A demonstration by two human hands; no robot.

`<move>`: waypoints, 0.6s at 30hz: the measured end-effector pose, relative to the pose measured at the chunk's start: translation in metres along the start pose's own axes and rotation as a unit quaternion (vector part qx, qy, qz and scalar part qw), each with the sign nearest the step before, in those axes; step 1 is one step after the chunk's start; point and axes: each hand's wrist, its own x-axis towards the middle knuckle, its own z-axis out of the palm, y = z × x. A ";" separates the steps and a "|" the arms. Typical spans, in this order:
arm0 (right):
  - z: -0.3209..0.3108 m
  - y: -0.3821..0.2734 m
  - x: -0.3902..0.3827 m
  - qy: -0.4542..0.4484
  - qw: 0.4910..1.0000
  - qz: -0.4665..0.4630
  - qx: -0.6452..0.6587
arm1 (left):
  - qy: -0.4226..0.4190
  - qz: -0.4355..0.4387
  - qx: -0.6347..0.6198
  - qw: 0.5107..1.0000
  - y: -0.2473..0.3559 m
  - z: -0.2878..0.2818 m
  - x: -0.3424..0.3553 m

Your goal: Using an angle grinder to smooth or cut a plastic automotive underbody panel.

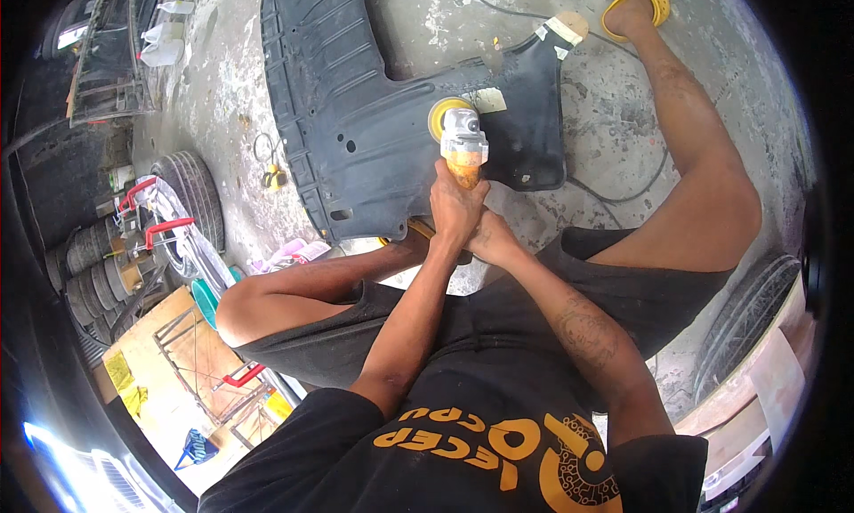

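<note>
My left hand (455,212) is wrapped round the orange body of an angle grinder (463,139) with a silver-grey head. Behind it, my right hand (492,239) closes on the grinder's rear end, largely covered by my left hand and wrist. A round yellow disc (439,117) on the grinder's head lies over a big black ribbed plastic panel (382,148), which looks like a car undertray. Whether the disc touches the panel or spins, I cannot tell. Pale tape (485,100) is stuck to the panel near the disc. The panel lies on the floor between my legs.
A dark cable (623,199) runs across the scuffed concrete floor (614,113) at the right. Tyres stand at the left (191,188) and right (747,313). White jugs (164,46) sit at the far left. A red-handled frame (169,233) and a wooden board (165,353) are beside my left leg.
</note>
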 end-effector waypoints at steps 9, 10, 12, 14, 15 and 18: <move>-0.001 -0.007 -0.003 0.004 1.000 -0.001 0.000 | -0.002 -0.007 0.010 1.000 0.004 -0.001 -0.004; -0.001 -0.005 -0.003 0.006 1.000 -0.001 0.001 | -0.003 -0.006 0.010 1.000 0.005 -0.001 -0.003; -0.002 -0.011 -0.005 0.004 1.000 -0.023 0.008 | 0.001 -0.009 0.005 1.000 0.002 -0.002 -0.004; -0.004 -0.015 -0.007 0.004 1.000 -0.012 0.013 | 0.000 -0.011 0.008 1.000 0.002 -0.002 -0.003; -0.005 -0.017 -0.007 0.005 1.000 -0.001 0.017 | -0.002 -0.012 0.010 1.000 0.002 -0.001 -0.002; -0.005 -0.013 -0.005 -0.004 1.000 -0.005 0.024 | -0.002 -0.010 0.022 1.000 0.003 0.000 -0.002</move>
